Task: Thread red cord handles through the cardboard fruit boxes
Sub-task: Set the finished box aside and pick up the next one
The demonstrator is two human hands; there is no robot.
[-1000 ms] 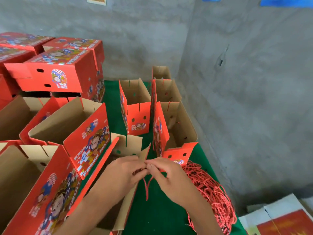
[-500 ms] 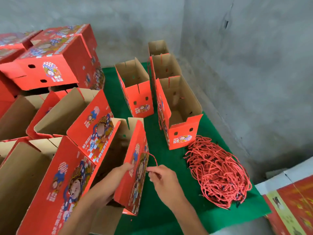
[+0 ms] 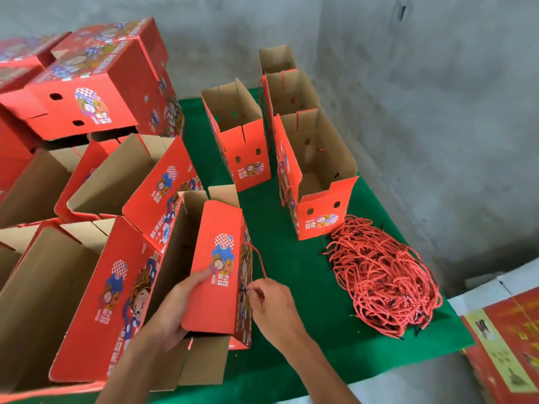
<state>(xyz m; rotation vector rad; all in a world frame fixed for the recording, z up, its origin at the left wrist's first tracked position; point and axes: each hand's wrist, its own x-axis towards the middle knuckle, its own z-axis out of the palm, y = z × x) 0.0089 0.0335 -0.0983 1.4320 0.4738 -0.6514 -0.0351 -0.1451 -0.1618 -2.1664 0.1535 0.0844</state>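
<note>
An open red cardboard fruit box [image 3: 215, 269] lies tilted on the green table cover [image 3: 291, 258]. My left hand [image 3: 175, 310] grips its near end, thumb on the red panel. My right hand [image 3: 271, 301] pinches the black-tipped end of a red cord [image 3: 258, 258] against the box's printed side; the cord loops up to a point higher on that side. A big heap of red cords [image 3: 382, 275] lies to the right on the cover.
Three open boxes [image 3: 318, 176] stand at the back of the cover, by the concrete wall. More open and stacked red boxes [image 3: 87, 91] crowd the left side. Flat printed cartons [image 3: 504, 345] lie low at the right, past the table edge.
The view tipped downward. The box has turned so its red end panel faces up, my left hand shifted to its near end, and my right hand brought the cord tip to the box's side.
</note>
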